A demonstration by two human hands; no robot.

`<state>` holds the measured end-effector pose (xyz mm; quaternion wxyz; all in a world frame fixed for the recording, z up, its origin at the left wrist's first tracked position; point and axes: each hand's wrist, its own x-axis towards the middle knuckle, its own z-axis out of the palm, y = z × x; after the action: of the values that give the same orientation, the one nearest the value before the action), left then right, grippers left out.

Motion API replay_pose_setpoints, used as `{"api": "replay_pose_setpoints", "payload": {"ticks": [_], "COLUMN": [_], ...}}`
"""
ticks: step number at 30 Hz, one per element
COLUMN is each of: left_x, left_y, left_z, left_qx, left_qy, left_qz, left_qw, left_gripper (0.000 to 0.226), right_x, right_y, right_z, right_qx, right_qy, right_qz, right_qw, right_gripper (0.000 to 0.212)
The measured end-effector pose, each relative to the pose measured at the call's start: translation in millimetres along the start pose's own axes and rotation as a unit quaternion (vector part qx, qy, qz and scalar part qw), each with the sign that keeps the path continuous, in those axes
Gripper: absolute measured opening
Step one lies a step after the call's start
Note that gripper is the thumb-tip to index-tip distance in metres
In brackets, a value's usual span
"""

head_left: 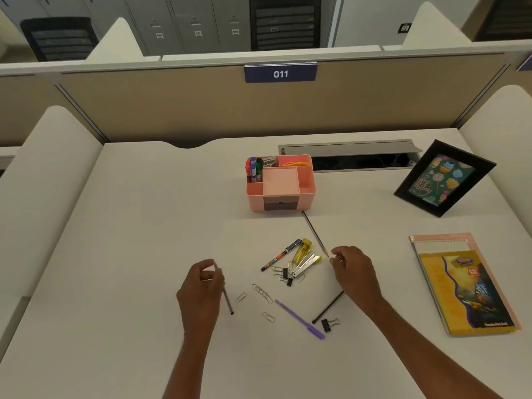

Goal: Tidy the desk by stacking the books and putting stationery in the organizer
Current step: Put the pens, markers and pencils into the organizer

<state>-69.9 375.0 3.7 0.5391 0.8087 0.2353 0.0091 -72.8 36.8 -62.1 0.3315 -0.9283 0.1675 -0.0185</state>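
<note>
Littering the desk [115, 254]: paper clips [262, 292], purple pen [299, 319]; frame [444, 180] beyond.

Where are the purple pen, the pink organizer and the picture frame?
purple pen [299, 318], head view, middle of barrel
pink organizer [305, 201], head view, front wall
picture frame [443, 180], head view, centre of picture

pink organizer [280, 194] upright, markers in its rear-left compartment. books [466, 286] stacked flat, far right. purple pen [299, 319], pencil [315, 234], paper clips [262, 293], binder clips [286, 276] loose in front of organizer. grey pen [227, 300] gripped in left hand [201, 286].
</note>
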Motion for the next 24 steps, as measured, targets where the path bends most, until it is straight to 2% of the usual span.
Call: {"api": "replay_pose_setpoints", "payload": {"ticks": [8,13,18,24], "left_x": [10,23,52,92], "left_y": [64,105,133,152], "left_z": [18,29,42,62], "left_qx": [-0.043,-0.048,-0.051,-0.050], "left_qy": [0.012,0.023,0.021,0.027], "left_qz": [0.081,0.156,0.241,0.295], "left_qw": [0.996,0.986,0.969,0.954], "left_gripper": [0.013,0.015,0.016,0.017], "right_x": [34,40,38,39], "right_y": [1,-4,-5,0], "right_z": [16,18,20,21], "right_qx": [-0.025,-0.031,-0.103,-0.136], "right_qy": [0.002,0.005,0.017,0.011], "right_qz": [0.023,0.045,0.022,-0.002], "right_qw": [0.999,0.999,0.994,0.991], "right_gripper": [0.023,0.017,0.019,0.014]}}
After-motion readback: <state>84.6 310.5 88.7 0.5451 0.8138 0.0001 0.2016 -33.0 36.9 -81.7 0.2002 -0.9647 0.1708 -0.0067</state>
